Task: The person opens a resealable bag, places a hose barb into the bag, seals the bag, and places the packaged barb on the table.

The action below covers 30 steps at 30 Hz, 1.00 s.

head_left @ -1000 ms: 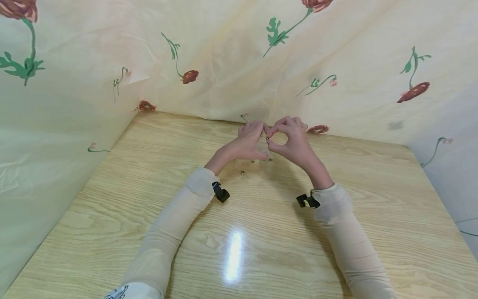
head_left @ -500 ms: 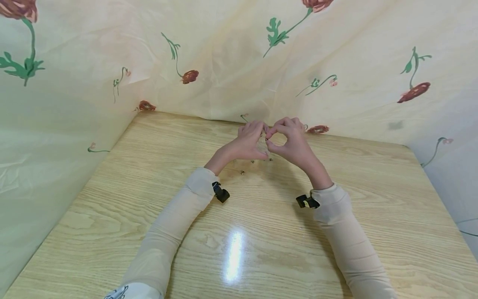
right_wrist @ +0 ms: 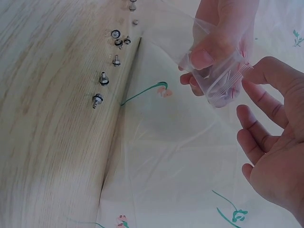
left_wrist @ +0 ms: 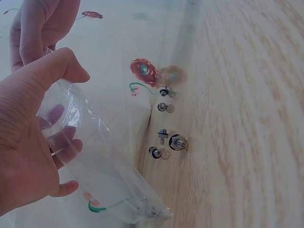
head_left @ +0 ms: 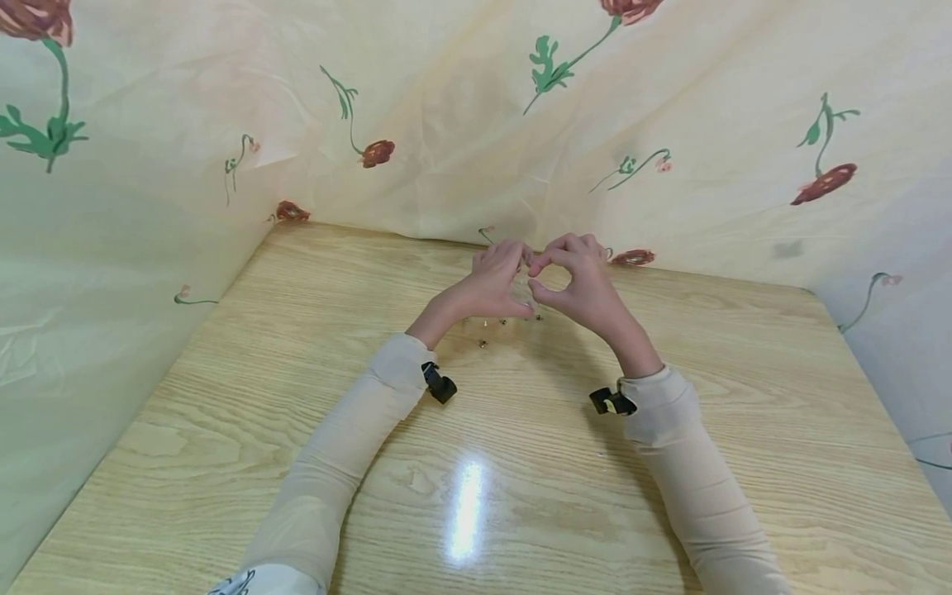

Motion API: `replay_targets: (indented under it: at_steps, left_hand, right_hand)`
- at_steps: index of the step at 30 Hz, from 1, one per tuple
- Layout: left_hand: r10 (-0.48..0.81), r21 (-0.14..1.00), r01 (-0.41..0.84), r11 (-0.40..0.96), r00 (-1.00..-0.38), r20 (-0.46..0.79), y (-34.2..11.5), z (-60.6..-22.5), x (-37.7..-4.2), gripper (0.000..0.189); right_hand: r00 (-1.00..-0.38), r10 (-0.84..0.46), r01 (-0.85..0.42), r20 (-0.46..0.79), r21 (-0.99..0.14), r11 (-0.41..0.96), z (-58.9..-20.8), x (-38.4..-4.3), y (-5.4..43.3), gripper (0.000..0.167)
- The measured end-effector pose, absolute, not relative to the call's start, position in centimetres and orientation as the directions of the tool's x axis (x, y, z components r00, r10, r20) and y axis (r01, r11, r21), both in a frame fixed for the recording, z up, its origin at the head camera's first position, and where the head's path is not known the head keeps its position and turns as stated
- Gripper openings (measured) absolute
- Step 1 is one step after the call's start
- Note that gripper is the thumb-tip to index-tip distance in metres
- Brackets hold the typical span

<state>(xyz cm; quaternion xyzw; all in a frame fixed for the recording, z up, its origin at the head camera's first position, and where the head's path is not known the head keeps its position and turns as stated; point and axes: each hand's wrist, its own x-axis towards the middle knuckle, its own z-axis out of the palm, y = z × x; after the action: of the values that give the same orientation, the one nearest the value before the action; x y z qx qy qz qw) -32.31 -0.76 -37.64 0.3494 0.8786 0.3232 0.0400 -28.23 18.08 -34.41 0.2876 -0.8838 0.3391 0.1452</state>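
A pale wood-grain tabletop (head_left: 550, 496) fills the lower part of the head view, its grain running in long, wavy lines. A narrow white glare (head_left: 466, 512) shines at lower middle. Along the table's far edge and up the left and right sides hangs a cream cloth printed with red flowers and green stems (head_left: 446, 124), softly creased, greener at far left and greyer at far right.

Two forearms in beige sleeves (head_left: 320, 471) reach in from the bottom, each with a black wrist device (head_left: 439, 383) near the cuff. At upper middle, the left hand (head_left: 487, 285) grips a clear plastic zip bag (left_wrist: 104, 156), thumb in front and fingers behind. The bag's lower corner, holding small blurred pieces, hangs at bottom middle of the left wrist view. The right hand (head_left: 590, 289) is beside the bag's edge, thumb and forefinger curved into a ring, tips narrowly apart; whether they touch the bag I cannot tell.

Small silver metal fittings with dark rings (right_wrist: 104, 79) are scattered on the tabletop, at upper left in the right wrist view.
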Motion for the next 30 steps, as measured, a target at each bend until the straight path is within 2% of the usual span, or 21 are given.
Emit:
replay_targets:
  at_steps: [30]
  left_hand:
    - [0.638,0.585,0.584,0.563,-0.757,0.142,-0.97,-37.12,-32.37,0.062]
  right_hand:
    - [-0.789,-0.418,-0.612,0.451,-0.511,0.603,-34.32,-28.47,18.36,0.008]
